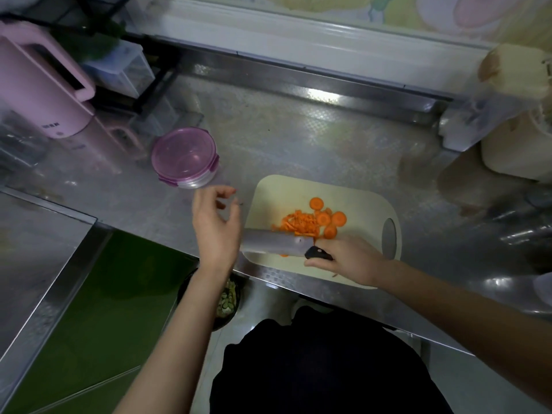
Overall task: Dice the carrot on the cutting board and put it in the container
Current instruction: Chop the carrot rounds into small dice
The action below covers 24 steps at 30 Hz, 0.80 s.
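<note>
A cream cutting board point(352, 192) lies on the steel counter. On it sits a heap of diced carrot point(300, 224) with several round carrot slices point(330, 219) to its right. My right hand point(348, 259) grips the black handle of a wide knife point(276, 242), whose blade lies flat across the board's near left corner. My left hand point(216, 225) hovers just left of the board with loosely curled fingers, holding nothing. A round container with a purple lid point(183, 156) stands shut on the counter, up and left of the board.
A pink kettle point(41, 85) and clear plastic boxes point(125, 70) stand at the back left. A large pale jug point(513, 115) is at the right. A dark bowl of greenish scraps point(225, 300) sits below the counter edge. A steel ledge point(298, 76) runs along the back.
</note>
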Motion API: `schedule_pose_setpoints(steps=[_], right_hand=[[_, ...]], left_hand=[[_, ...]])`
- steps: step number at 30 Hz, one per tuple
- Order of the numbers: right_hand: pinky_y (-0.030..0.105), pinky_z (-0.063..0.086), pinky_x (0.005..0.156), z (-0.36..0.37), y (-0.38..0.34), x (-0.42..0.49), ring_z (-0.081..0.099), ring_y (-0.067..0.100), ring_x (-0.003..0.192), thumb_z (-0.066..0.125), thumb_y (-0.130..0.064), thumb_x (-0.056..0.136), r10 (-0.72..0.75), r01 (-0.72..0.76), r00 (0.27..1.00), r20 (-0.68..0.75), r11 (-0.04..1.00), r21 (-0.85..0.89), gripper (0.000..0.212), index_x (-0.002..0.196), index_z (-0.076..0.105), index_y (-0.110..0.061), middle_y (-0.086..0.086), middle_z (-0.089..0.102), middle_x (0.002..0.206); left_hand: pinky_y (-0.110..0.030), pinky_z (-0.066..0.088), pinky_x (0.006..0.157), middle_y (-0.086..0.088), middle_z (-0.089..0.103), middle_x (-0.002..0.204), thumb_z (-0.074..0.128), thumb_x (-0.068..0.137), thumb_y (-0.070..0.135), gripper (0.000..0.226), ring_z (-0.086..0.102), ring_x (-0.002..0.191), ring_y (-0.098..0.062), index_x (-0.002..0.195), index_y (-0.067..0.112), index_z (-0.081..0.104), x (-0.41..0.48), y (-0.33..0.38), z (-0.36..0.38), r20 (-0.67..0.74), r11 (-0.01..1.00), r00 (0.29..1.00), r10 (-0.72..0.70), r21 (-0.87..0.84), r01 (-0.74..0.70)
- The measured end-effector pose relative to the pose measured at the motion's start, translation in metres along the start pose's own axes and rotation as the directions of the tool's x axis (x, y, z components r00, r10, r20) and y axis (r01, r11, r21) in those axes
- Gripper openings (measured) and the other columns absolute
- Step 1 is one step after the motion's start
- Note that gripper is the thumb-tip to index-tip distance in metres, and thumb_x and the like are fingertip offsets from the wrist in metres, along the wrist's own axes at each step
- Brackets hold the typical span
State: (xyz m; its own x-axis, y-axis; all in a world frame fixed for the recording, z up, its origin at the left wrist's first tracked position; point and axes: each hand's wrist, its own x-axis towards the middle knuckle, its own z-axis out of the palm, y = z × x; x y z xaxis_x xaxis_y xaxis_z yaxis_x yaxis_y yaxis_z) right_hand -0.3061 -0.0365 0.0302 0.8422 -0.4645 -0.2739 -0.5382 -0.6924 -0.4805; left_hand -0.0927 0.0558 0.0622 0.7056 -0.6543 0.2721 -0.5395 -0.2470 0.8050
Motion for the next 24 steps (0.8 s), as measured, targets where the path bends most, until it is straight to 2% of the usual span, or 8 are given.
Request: schedule_pose_setpoints(steps=[3, 6, 8, 12, 15, 17, 21, 24], right_hand=[[0.028, 0.038, 0.061, 0.000, 0.006, 0.004, 0.062, 0.019, 0.082, 0.050, -0.057, 0.088, -0.089, 0.088, 0.996, -0.004, 0.985, -0.151, 0.037, 0.086, 0.052, -0.020, 0.001, 0.065, 0.087], [0.027, 0.029, 0.059, 0.002, 0.010, 0.009, 0.060, 0.017, 0.083, 0.047, -0.059, 0.088, -0.167, 0.162, 0.986, 0.000, 0.958, -0.236, 0.036, 0.083, 0.044, -0.024, -0.003, 0.064, 0.087], [0.027, 0.026, 0.057, 0.002, 0.010, 0.011, 0.060, 0.015, 0.079, 0.051, -0.060, 0.085, -0.224, 0.215, 0.975, -0.004, 0.940, -0.265, 0.036, 0.081, 0.045, -0.024, -0.004, 0.063, 0.082], [0.019, 0.020, 0.044, 0.009, 0.014, 0.012, 0.057, 0.011, 0.051, 0.061, -0.061, 0.074, -0.375, 0.301, 0.915, -0.148, 0.879, -0.370, 0.042, 0.063, 0.049, -0.022, -0.010, 0.054, 0.056], [0.019, 0.022, 0.038, 0.011, 0.015, 0.013, 0.054, 0.006, 0.046, 0.040, -0.067, 0.075, -0.405, 0.304, 0.894, -0.193, 0.864, -0.401, 0.046, 0.059, 0.048, -0.026, -0.012, 0.050, 0.050], [0.019, 0.022, 0.038, 0.012, 0.016, 0.014, 0.053, 0.005, 0.046, 0.036, -0.068, 0.075, -0.407, 0.306, 0.891, -0.202, 0.866, -0.395, 0.047, 0.059, 0.049, -0.026, -0.012, 0.050, 0.050], [0.016, 0.007, 0.041, 0.011, 0.019, 0.012, 0.054, 0.006, 0.047, 0.038, -0.067, 0.077, -0.389, 0.297, 0.897, -0.207, 0.881, -0.368, 0.048, 0.059, 0.051, -0.025, -0.012, 0.051, 0.051], [0.019, 0.016, 0.039, 0.010, 0.022, 0.015, 0.053, 0.008, 0.045, 0.040, -0.067, 0.077, -0.397, 0.304, 0.890, -0.226, 0.884, -0.356, 0.048, 0.059, 0.050, -0.024, -0.011, 0.051, 0.050]], left_hand=[[-0.025, 0.042, 0.080, 0.000, 0.056, 0.099, 0.070, 0.080, 0.013, 0.021, 0.054, 0.089, -0.015, 0.100, 0.015, 0.065, 0.010, -0.014, 0.013, 0.365, 0.997, 0.931, 0.021, 0.067, -0.049], [-0.037, 0.042, 0.097, -0.004, 0.061, 0.111, 0.074, 0.077, 0.032, 0.039, 0.055, 0.106, -0.022, 0.112, 0.016, 0.065, 0.007, -0.024, 0.032, 0.665, 0.988, 0.744, -0.064, 0.148, -0.047], [-0.037, 0.044, 0.095, -0.004, 0.066, 0.107, 0.071, 0.075, 0.043, 0.046, 0.059, 0.103, -0.021, 0.111, 0.016, 0.065, 0.003, -0.025, 0.044, 0.760, 0.989, 0.643, -0.096, 0.148, -0.027], [-0.032, 0.049, 0.088, -0.001, 0.069, 0.094, 0.074, 0.079, 0.025, 0.029, 0.064, 0.090, -0.015, 0.105, 0.012, 0.068, 0.002, -0.024, 0.062, 0.820, 0.989, 0.553, -0.145, 0.123, 0.077], [-0.024, 0.047, 0.069, 0.016, 0.065, 0.063, 0.073, 0.080, 0.017, 0.005, 0.056, 0.061, 0.006, 0.078, 0.021, 0.070, 0.003, -0.026, 0.067, 0.835, 0.989, 0.531, -0.145, 0.104, 0.106], [-0.024, 0.042, 0.062, 0.017, 0.058, 0.048, 0.070, 0.081, 0.011, 0.019, 0.049, 0.048, 0.005, 0.067, 0.024, 0.067, 0.005, -0.028, 0.069, 0.821, 0.982, 0.546, -0.167, 0.089, 0.167], [-0.025, 0.044, 0.065, 0.004, 0.060, 0.064, 0.059, 0.089, 0.005, 0.022, 0.053, 0.060, -0.007, 0.072, 0.019, 0.059, 0.007, -0.029, 0.064, 0.804, 0.955, 0.567, -0.180, 0.003, 0.298], [-0.014, 0.045, 0.063, -0.002, 0.058, 0.070, 0.057, 0.090, 0.003, 0.014, 0.054, 0.059, -0.001, 0.079, 0.013, 0.058, 0.007, -0.027, 0.058, 0.845, 0.928, 0.509, -0.165, -0.042, 0.370]])
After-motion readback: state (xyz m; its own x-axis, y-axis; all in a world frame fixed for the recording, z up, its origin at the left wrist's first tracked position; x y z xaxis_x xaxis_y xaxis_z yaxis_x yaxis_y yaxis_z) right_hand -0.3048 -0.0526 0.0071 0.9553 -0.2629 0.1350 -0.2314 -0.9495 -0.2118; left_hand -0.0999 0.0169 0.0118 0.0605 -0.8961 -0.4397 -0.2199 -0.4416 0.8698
